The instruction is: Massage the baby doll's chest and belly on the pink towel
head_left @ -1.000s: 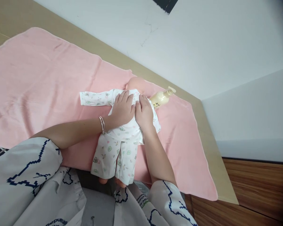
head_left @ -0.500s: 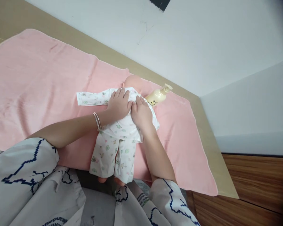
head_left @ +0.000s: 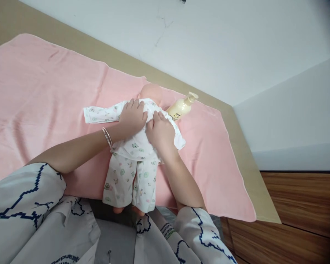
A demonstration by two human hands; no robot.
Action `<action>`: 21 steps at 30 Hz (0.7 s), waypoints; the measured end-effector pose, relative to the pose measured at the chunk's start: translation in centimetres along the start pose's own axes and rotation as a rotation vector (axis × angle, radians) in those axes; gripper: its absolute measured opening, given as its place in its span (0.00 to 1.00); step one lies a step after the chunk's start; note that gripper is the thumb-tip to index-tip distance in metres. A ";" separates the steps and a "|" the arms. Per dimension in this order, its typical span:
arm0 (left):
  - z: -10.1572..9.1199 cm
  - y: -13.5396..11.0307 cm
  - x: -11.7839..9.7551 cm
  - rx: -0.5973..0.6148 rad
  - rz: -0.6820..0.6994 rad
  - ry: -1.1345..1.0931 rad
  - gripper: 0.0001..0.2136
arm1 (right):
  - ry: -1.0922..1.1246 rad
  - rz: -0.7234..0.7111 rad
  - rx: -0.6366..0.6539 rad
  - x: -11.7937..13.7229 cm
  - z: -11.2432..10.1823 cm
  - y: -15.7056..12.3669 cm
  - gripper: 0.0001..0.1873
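Observation:
A baby doll point(head_left: 149, 92) lies lengthwise on a pink blanket, with its smooth head away from me and its feet towards me. No face shows on the doll. It wears a white printed top point(head_left: 136, 145) and matching trousers point(head_left: 119, 181). My left hand point(head_left: 132, 116) rests flat on the upper left of the top, fingers stretched out. On the upper right of the top lies my right hand point(head_left: 161, 130), thumb apart and fingers slightly bent. Beyond my right hand, close to the doll's shoulder, is a pale yellow pump bottle point(head_left: 180, 108).
The pink blanket point(head_left: 57, 84) is spread over a tan table point(head_left: 247, 176), with a few creases on its left side. A white wall point(head_left: 209, 47) rises behind the table's far edge. Brown wooden panels point(head_left: 305, 205) stand at the lower right.
The view has shifted slightly. My hands stay on the doll's top, and the gap between my thumbs looks a little wider. The doll and bottle have kept their places on the blanket.

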State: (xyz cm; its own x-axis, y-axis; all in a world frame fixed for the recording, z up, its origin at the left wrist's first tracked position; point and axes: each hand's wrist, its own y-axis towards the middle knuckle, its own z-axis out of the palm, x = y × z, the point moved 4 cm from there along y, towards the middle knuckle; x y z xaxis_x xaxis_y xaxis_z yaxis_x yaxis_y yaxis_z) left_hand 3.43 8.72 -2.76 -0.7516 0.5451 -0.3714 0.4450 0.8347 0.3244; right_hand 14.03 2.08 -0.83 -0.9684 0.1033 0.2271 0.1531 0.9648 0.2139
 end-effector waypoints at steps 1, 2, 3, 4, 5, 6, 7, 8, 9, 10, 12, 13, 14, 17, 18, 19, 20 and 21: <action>-0.2 -0.6 -0.7 -0.001 0.007 0.024 0.25 | 0.043 -0.008 0.017 -0.6 0.1 0.6 0.27; -0.3 -1.2 -1.4 0.005 0.018 0.044 0.25 | 0.084 -0.017 0.029 -1.3 0.1 1.2 0.27; -0.5 -1.7 -2.1 0.016 0.029 0.062 0.25 | 0.118 -0.024 0.039 -1.9 0.3 1.8 0.27; -0.7 -2.1 -2.6 0.031 0.038 0.078 0.25 | 0.138 -0.025 0.045 -2.4 0.4 2.3 0.28; -0.9 -2.3 -2.9 0.047 0.045 0.093 0.25 | 0.144 -0.018 0.049 -2.7 0.6 2.6 0.28; -1.1 -2.2 -3.0 0.062 0.049 0.106 0.25 | 0.140 -0.005 0.051 -2.8 0.7 2.6 0.29; -1.3 -2.0 -2.9 0.076 0.056 0.114 0.24 | 0.127 0.007 0.052 -2.6 0.8 2.4 0.30; -1.4 -1.6 -2.5 0.090 0.067 0.116 0.24 | 0.107 0.015 0.052 -2.2 0.7 2.0 0.30; -1.5 -1.0 -2.1 0.105 0.073 0.111 0.23 | 0.082 0.015 0.050 -1.6 0.6 1.4 0.31; -1.6 -0.5 -1.5 0.120 0.072 0.101 0.21 | 0.056 0.008 0.044 -0.9 0.5 0.8 0.31; -1.6 0.5 -0.4 0.144 0.055 0.084 0.19 | 0.012 -0.023 0.026 0.5 0.0 -0.4 0.29; -1.6 0.8 0.0 0.151 0.044 0.085 0.19 | 0.003 -0.038 0.019 1.0 -0.2 -0.8 0.29; -1.5 0.9 0.1 0.152 0.037 0.099 0.19 | 0.005 -0.045 0.016 1.3 -0.3 -1.0 0.28; -1.5 0.0 -0.8 0.146 0.047 0.194 0.22 | 0.065 -0.024 0.036 0.6 -0.4 -0.3 0.27; -1.5 -0.5 -1.4 0.146 0.053 0.226 0.23 | 0.103 -0.023 0.047 0.0 -0.2 0.3 0.27; -1.6 -1.1 -2.0 0.146 0.057 0.250 0.24 | 0.146 -0.031 0.058 -0.7 -0.1 0.9 0.27; -1.7 -1.6 -2.6 0.148 0.061 0.264 0.25 | 0.190 -0.047 0.071 -1.3 0.1 1.5 0.27; -1.8 -2.0 -3.0 0.150 0.061 0.267 0.25 | 0.230 -0.063 0.086 -1.9 0.3 2.0 0.27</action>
State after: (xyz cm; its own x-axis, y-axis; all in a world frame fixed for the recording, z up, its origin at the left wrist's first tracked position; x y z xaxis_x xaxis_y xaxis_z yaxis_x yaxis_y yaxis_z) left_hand 3.94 5.26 -0.76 -0.8136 0.5714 -0.1072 0.5453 0.8140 0.2001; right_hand 16.08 3.87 -1.13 -0.9036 -0.0063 0.4282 0.0669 0.9855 0.1556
